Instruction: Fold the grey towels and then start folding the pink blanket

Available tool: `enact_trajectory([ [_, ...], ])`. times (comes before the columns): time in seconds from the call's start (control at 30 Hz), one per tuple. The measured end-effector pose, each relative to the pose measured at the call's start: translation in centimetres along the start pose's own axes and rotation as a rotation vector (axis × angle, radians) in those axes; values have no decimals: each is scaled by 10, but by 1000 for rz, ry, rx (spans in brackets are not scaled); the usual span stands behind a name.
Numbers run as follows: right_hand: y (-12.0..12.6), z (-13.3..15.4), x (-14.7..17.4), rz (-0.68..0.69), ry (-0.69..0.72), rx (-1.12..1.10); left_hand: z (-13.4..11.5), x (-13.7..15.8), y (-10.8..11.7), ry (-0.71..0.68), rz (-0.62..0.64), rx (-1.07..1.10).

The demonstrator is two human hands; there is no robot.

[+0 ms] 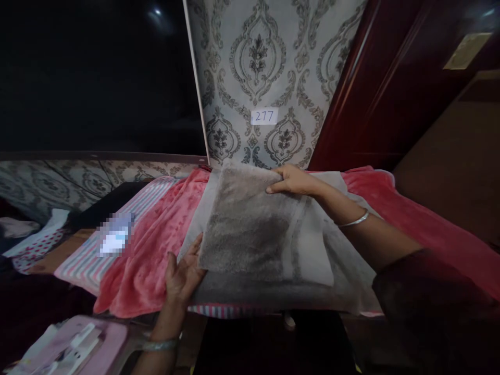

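Grey cloth (242,224) sits between the hands, already folded over, its layers not yet aligned; the right hand (292,180) pinches its far edge; the left hand (185,273), open, touches its side.

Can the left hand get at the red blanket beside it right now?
Probably yes: the left hand is open beside the red blanket, with nothing visible between them, though its fingertips are at the grey cloth.
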State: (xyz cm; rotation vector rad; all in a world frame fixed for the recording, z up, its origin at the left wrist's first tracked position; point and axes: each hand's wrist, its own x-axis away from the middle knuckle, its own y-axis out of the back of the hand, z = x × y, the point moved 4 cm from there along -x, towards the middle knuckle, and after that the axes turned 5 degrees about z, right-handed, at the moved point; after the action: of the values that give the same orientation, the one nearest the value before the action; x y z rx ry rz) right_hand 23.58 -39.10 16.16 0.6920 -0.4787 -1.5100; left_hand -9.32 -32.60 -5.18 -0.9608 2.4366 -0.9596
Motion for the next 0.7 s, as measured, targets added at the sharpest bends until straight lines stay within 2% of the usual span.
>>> enact_trajectory([
  [0.07, 14, 12, 15, -75, 8, -1, 18, 7, -14, -25, 56, 20],
  [0.17, 29, 27, 34, -196, 25, -3, 52, 4, -47, 30, 101, -55],
  [0.23, 38, 33, 45, -270, 36, -32, 70, -4, -72, 53, 38, -139],
  [0.3, 48, 35, 57, -337, 35, -94, 77, -15, -96, 28, -42, -212],
  [0.4, 66, 27, 76, -445, -15, -228, 60, -28, -126, -76, -113, -274],
  [0.47, 76, 12, 88, -496, -75, -329, 33, -38, -138, -133, -119, -322],
  [0.53, 76, -13, 97, -516, -141, -446, 5, -52, -142, -144, -86, -397],
  [0.63, 45, -66, 103, -496, -273, -614, -15, -83, -128, -78, -25, -480],
  [0.7, 5, -106, 106, -447, -418, -658, -7, -102, -105, 59, -47, -515],
])
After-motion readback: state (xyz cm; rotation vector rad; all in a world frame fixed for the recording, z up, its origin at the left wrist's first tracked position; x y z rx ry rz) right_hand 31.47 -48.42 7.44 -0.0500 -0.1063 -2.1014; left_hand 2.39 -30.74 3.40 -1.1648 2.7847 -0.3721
